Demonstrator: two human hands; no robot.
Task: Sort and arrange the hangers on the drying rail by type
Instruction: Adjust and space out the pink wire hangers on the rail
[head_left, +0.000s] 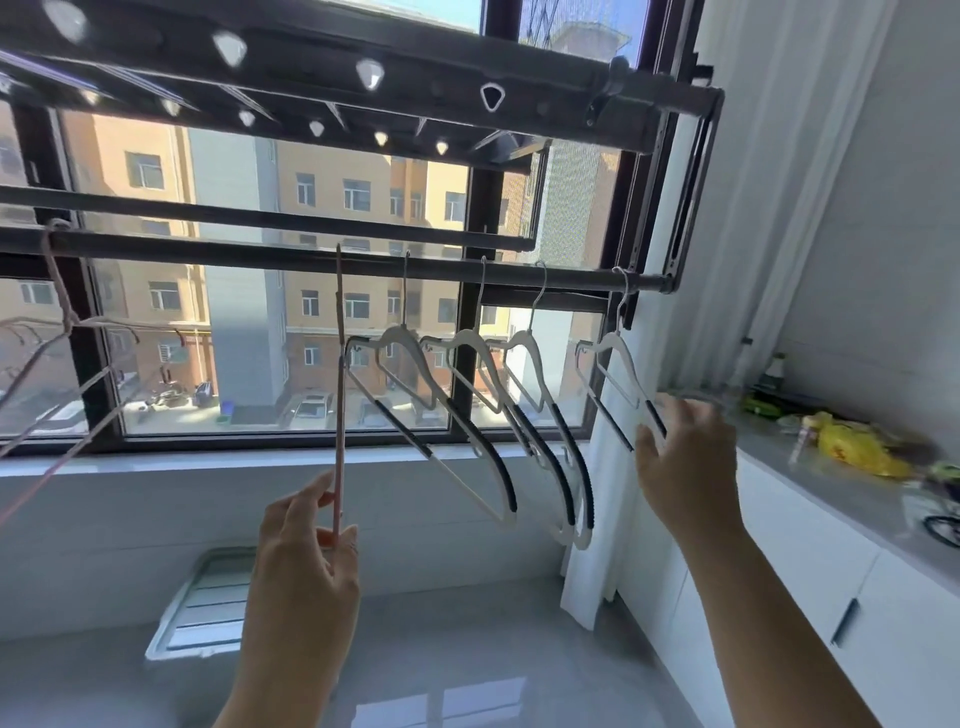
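Note:
A dark drying rail runs across the window. Several white hangers with black grip sleeves hang along its right half; the middle ones crowd together and the rightmost white hanger hangs apart near the rail's end. My right hand grips that hanger's lower arm. A thin pink hanger hangs edge-on left of the white ones, and my left hand pinches its bottom. More pink wire hangers hang tilted at the far left.
A perforated upper rack sits above the rail. A white curtain hangs at the right. A grey counter over white cabinets carries a yellow bag and a bottle. The floor lies below.

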